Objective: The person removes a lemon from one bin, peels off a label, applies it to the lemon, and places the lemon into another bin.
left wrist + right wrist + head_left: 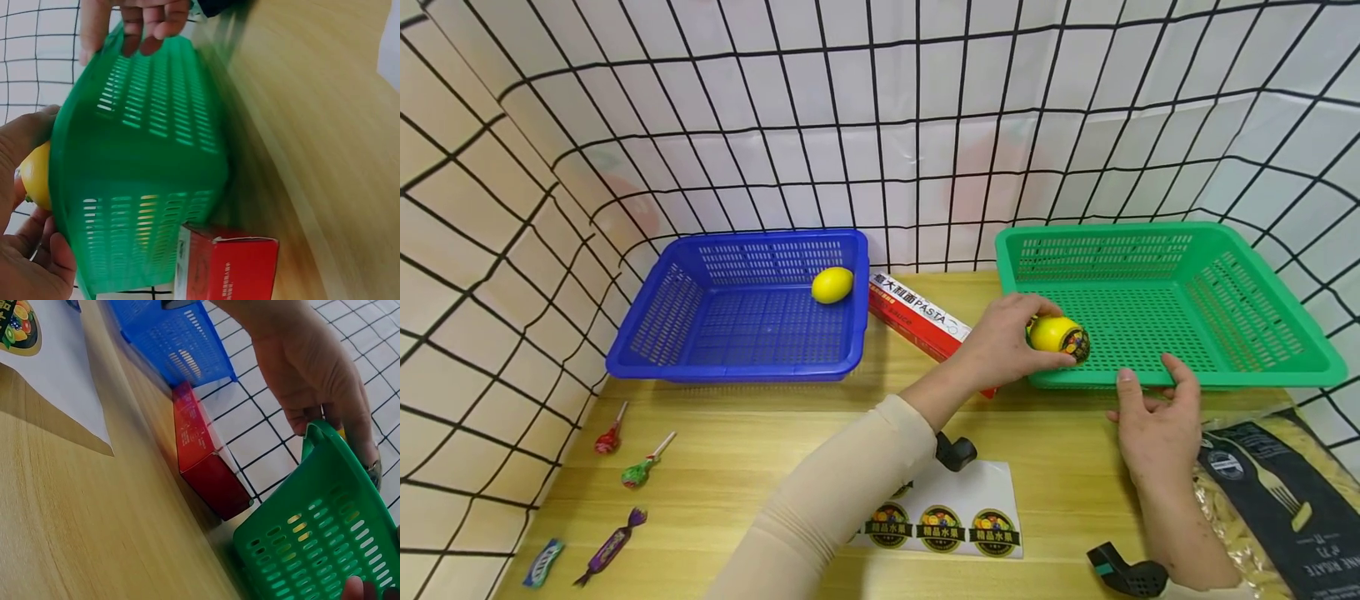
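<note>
The left hand point(1003, 340) pinches a lemon point(1049, 335) between thumb and fingers, its grip parted just by the fruit's width. A dark sticker with fruit pictures covers the lemon's right end, and the fruit is at the left front corner of the green plastic basket point(1262, 377), about level with the rim. The right hand point(1161, 429) holds that basket's front rim, its grip half closed, fingers loosely bent about the edge. In both wrist views yellow also shows through the basket's slits; I cannot tell what it belongs to.

The basket sits toward the right back corner of the counter point(1060, 475). Toward the left back corner stands a blue plastic basket point(737, 325), with a second lemon point(832, 285) near its right wall. Between the two baskets lies a red and white pasta sauce box point(917, 318). Nearer the front edge is a sheet of round fruit stickers point(955, 492), partly hidden by the left arm. A bag of penne point(1273, 500) lies along the right edge; two lollipops point(636, 473) and two wrapped candies point(612, 550) lie by the left edge
</note>
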### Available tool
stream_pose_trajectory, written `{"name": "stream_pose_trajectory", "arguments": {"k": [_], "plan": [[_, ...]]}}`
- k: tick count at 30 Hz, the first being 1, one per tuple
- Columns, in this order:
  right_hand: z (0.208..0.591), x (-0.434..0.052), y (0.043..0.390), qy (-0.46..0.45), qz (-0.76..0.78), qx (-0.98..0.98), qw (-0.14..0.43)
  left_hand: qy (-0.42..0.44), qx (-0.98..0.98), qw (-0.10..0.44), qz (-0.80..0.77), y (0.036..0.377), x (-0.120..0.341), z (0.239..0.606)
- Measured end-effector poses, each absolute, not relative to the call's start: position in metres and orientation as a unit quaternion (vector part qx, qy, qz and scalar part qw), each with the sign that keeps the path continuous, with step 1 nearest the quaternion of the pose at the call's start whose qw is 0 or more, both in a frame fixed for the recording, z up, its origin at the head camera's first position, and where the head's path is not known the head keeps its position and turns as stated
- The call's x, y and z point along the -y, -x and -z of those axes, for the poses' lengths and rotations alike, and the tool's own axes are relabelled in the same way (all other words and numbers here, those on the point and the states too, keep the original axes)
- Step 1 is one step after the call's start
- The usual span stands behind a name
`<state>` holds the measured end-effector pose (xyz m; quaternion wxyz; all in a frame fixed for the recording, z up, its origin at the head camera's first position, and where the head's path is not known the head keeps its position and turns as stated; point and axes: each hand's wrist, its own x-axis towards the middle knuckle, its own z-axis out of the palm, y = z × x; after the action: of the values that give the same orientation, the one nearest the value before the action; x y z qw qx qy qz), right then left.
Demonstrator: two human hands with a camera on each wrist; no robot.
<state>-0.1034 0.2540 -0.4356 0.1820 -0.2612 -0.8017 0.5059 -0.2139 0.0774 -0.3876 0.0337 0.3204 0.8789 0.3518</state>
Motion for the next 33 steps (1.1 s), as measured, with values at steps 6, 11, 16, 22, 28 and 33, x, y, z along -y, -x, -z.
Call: {"name": "stream_pose_trajectory", "arguments": {"k": [6, 11, 16, 22, 28, 33], "plan": [[0.434, -0.253, 0.103, 0.260, -0.518, 0.790, 0.197, -0.325, -0.891, 0.018, -0.317, 0.214, -0.080, 0.393], [0.434, -0.252, 0.102, 0.268, -0.531, 0.778, 0.203, -0.327, -0.891, 0.013, -0.315, 0.214, -0.081, 0.395], [0.435, -0.252, 0.101, 0.269, -0.529, 0.777, 0.209, -0.324, -0.891, 0.012, -0.318, 0.215, -0.082, 0.397], [0.436, -0.252, 0.101, 0.264, -0.530, 0.778, 0.209, -0.328, -0.887, 0.009, -0.326, 0.215, -0.080, 0.397], [0.436, -0.252, 0.100, 0.263, -0.524, 0.783, 0.210, -0.332, -0.879, 0.011, -0.341, 0.215, -0.077, 0.396], [0.435, -0.252, 0.099, 0.261, -0.522, 0.785, 0.210, -0.325, -0.870, 0.014, -0.371, 0.210, -0.069, 0.398]]}}
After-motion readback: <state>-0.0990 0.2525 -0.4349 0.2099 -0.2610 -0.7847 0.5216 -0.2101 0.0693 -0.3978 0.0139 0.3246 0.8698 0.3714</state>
